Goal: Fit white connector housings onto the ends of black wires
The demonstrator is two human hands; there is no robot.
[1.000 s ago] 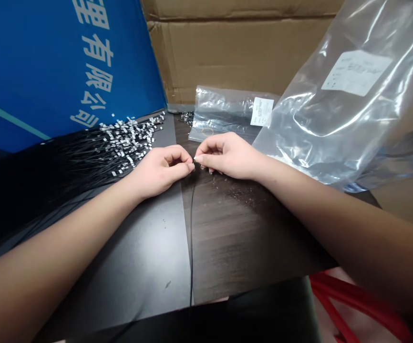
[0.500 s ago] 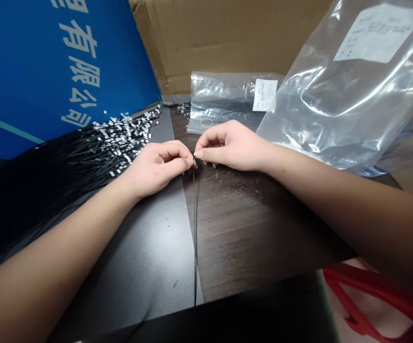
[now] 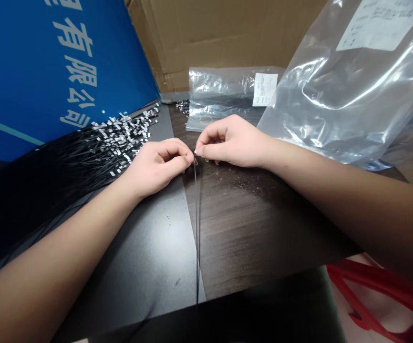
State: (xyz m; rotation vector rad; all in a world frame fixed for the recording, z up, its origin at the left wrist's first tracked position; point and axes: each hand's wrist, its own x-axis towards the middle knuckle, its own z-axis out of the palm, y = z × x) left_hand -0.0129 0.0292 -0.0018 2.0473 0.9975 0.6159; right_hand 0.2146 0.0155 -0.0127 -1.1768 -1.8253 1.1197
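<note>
Both hands meet near the middle of the view, fingertips almost touching. My left hand (image 3: pixel 161 164) pinches the upper end of a thin black cable (image 3: pixel 196 214), which hangs down past the table's front edge. From the right, my right hand (image 3: pixel 231 142) pinches a tiny pale piece at the cable's tip; its exact shape is too small to tell. To the left lies a large bundle of black cables with white ends (image 3: pixel 120 138), close beyond my left hand.
A blue box (image 3: pixel 42 66) stands at the left, a cardboard box (image 3: pixel 221 38) at the back. Clear plastic bags (image 3: pixel 224 90) with labels lie behind and right of my right hand. Small bits are scattered on the dark wooden table (image 3: pixel 242 228). A red object (image 3: pixel 374 281) is at the lower right.
My right hand has shifted slightly upward, still pinching beside my left hand. The view has moved a little, and the hanging cable stands slightly farther right.
</note>
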